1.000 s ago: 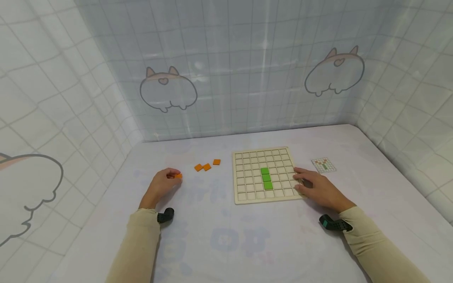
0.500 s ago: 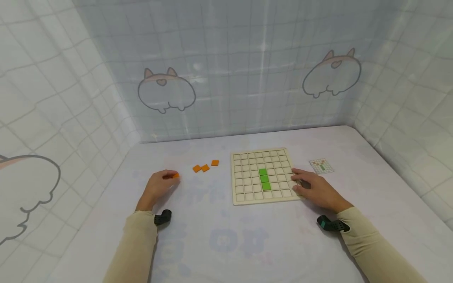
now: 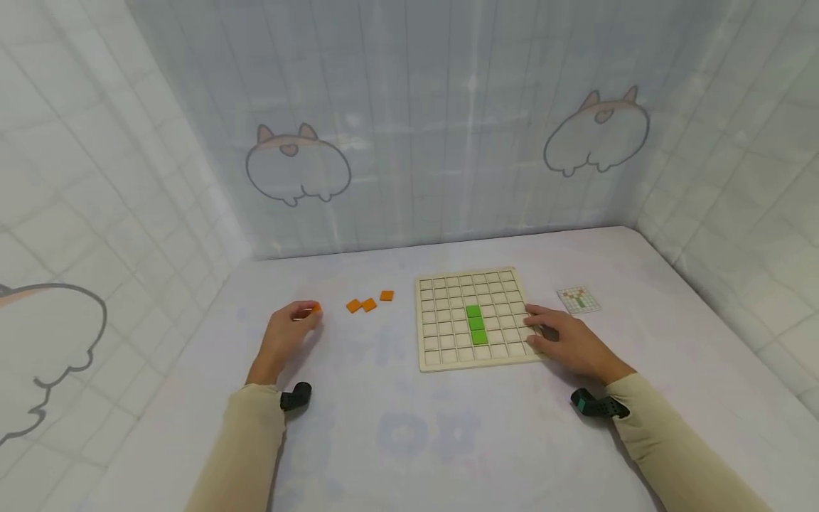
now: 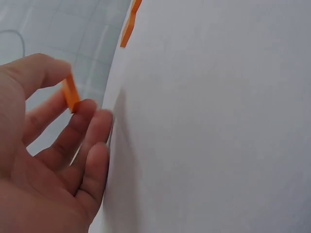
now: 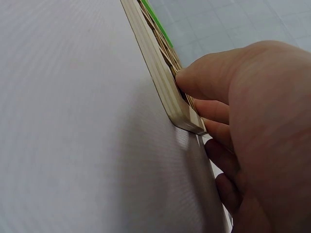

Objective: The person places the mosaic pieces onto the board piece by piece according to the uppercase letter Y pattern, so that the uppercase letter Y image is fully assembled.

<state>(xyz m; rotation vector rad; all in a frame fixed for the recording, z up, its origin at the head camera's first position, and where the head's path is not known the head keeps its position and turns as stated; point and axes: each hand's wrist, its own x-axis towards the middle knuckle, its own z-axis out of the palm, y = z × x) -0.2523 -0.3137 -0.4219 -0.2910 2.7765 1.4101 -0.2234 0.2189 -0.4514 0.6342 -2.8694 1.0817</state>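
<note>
My left hand (image 3: 284, 336) pinches a small square orange tile (image 4: 71, 94) between thumb and index finger. In the left wrist view this tile is apart from the white tabletop, and the other fingers are loosely bent. Right of it lie 3 loose orange tiles (image 3: 369, 305). A pale wooden grid board (image 3: 448, 356) lies flat in the middle, with 3 green tiles (image 3: 476, 324) in one column of its cells. My right hand (image 3: 574, 344) rests on the board's right edge. The right wrist view shows its thumb (image 5: 204, 75) touching the board's top near a corner.
A small card (image 3: 579, 299) printed with a coloured grid pattern lies right of the board, beyond my right hand. A white cloth covers the table (image 3: 409, 469). Pale tile-patterned curtains (image 3: 409, 142) stand at the back and both sides.
My left hand has raised the orange tile slightly from the table, and the tile is now tilted up between the fingertips. My right hand has stayed at the board's edge.
</note>
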